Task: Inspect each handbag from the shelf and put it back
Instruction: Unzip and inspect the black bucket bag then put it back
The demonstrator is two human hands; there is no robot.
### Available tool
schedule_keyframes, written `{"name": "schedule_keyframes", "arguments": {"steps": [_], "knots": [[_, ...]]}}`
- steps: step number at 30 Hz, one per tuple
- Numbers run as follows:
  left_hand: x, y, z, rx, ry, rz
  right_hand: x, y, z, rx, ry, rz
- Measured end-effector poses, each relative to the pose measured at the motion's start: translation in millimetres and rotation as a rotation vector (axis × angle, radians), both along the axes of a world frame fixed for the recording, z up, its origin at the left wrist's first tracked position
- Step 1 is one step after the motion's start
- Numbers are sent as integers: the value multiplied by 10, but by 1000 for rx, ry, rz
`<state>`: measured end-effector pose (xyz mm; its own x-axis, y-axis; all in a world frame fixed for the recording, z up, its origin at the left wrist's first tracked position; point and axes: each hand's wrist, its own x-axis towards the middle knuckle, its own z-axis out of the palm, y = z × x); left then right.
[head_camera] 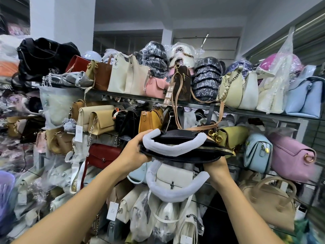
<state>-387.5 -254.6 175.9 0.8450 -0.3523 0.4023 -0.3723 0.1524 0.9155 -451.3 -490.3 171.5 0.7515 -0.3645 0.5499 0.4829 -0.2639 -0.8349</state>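
Note:
A black handbag [190, 152] with a gold zip along its top lies flat between my hands, held up in front of the shelves. Both its handles are wrapped in white foam: one arches over the bag's top [174, 148], the other hangs below it [175, 189]. My left hand [133, 152] grips the bag's left end, thumb on top. My right hand [215, 167] holds it from underneath at the right, fingers hidden by the bag.
Glass shelves [123, 94] packed with handbags fill the view: cream totes [126, 76], a brown monogram bag [182, 81] with long straps dangling, a pink bag [292, 155], a light blue one [258, 152], a beige bag [270, 199]. Paper price tags hang at the lower left.

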Motion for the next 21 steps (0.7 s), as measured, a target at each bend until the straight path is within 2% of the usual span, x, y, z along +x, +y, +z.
{"name": "schedule_keyframes", "arguments": {"steps": [2, 5, 7, 10, 13, 16, 18, 21], "knots": [[-58, 95, 57, 36, -49, -65, 24, -69, -37, 75, 41, -28], [-134, 192, 135, 35, -70, -207, 111, -204, -126, 239, 203, -111], [-190, 183, 202, 87, -70, -238, 57, -139, -123, 271, 187, -55], [-231, 122, 240, 153, -156, -149, -104, 18, -51, 258, 83, 111], [-218, 57, 231, 79, -55, -69, -84, -12, -92, 152, 76, 99], [-242, -4, 282, 93, 56, -37, -66, -65, -112, 84, 111, 73], [-290, -19, 329, 104, 109, -31, -95, -69, -92, 115, 131, 78], [-374, -33, 382, 189, 75, -38, -125, -75, -87, 250, 144, 78]]}}
